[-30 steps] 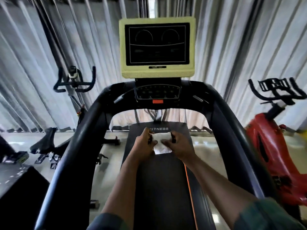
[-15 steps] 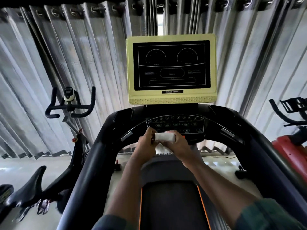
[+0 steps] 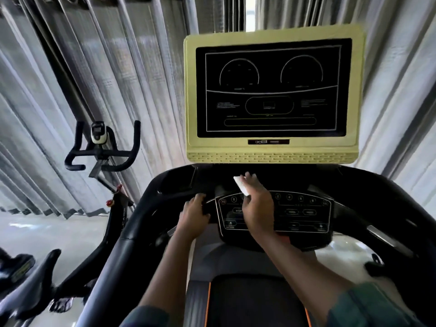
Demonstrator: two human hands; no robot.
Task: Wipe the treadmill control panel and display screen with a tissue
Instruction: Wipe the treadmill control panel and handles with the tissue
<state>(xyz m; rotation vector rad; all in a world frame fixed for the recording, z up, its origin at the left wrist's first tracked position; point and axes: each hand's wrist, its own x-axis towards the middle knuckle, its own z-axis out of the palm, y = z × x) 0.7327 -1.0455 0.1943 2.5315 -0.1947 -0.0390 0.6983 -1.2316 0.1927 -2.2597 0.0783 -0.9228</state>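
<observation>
The treadmill's black control panel (image 3: 304,213) with round and oval buttons lies straight ahead, below a dark display screen (image 3: 271,90) in a yellow-green frame. My right hand (image 3: 256,204) rests flat on the panel's upper left part, holding a folded white tissue (image 3: 241,186) under its fingers against the surface. My left hand (image 3: 195,214) grips the black console edge just left of the panel. Part of the panel is hidden beneath my right hand.
Black curved handrails (image 3: 113,260) run down both sides of the treadmill belt (image 3: 254,300). A black exercise bike (image 3: 101,147) stands to the left, with another saddle at lower left. Grey curtains (image 3: 70,90) hang behind everything.
Both hands held the tissue together below the console. Now my right hand alone has carried it up onto the control panel, my left hand has moved to the console edge, and I have moved closer.
</observation>
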